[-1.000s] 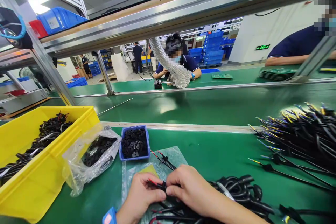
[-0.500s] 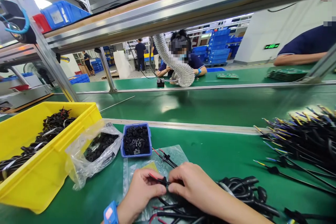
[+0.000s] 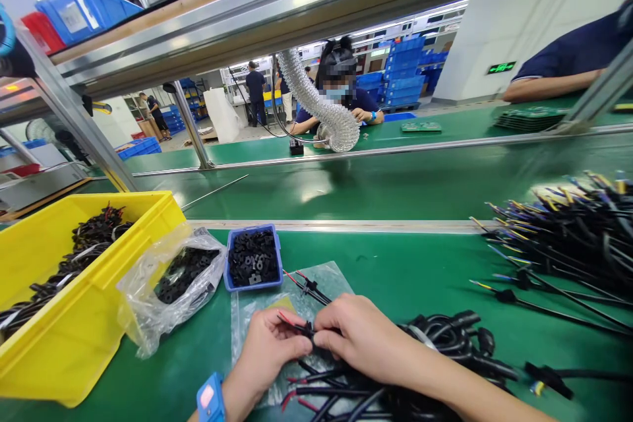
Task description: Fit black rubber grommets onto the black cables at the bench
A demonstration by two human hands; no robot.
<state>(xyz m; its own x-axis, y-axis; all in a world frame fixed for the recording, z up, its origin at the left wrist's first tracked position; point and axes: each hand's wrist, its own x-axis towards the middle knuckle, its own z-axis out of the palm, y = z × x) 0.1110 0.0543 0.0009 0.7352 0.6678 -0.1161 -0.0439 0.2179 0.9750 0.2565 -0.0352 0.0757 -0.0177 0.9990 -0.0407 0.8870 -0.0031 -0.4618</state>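
Both hands were found at close work above the green worktop [image 3: 395,270]. A black cable [image 3: 297,327] with a red wire end was held between the fingertips of the two hands. The thumb and forefinger of the left hand [image 3: 267,351] were pinched on it, and the red end was left projecting above them. The thumb and forefinger of the right hand [image 3: 359,339] were closed at a small black fitting [image 3: 309,328] on the cable; their exact contact was partly concealed. A blue device [image 3: 211,399] was worn on the left wrist.

Beneath the fingers, a clear plastic sheet or bag [image 3: 339,275] was laid on the worktop. Just beyond them, further red-ended leads [image 3: 309,286] with a black clip were noted. Nearer the wearer than the fingers, loose red-tipped cables [image 3: 321,392] were seen, and to the right of the fingers a coiled black bundle [image 3: 440,336] was placed. Farther right, cables with yellow and blue ends [image 3: 568,237] were heaped.

Ahead and left of the fingers, a blue tray [image 3: 254,288] was filled with small black parts. Left of it, similar parts were contained in an open plastic bag [image 3: 143,326], and black cables were held in a yellow bin [image 3: 103,323].
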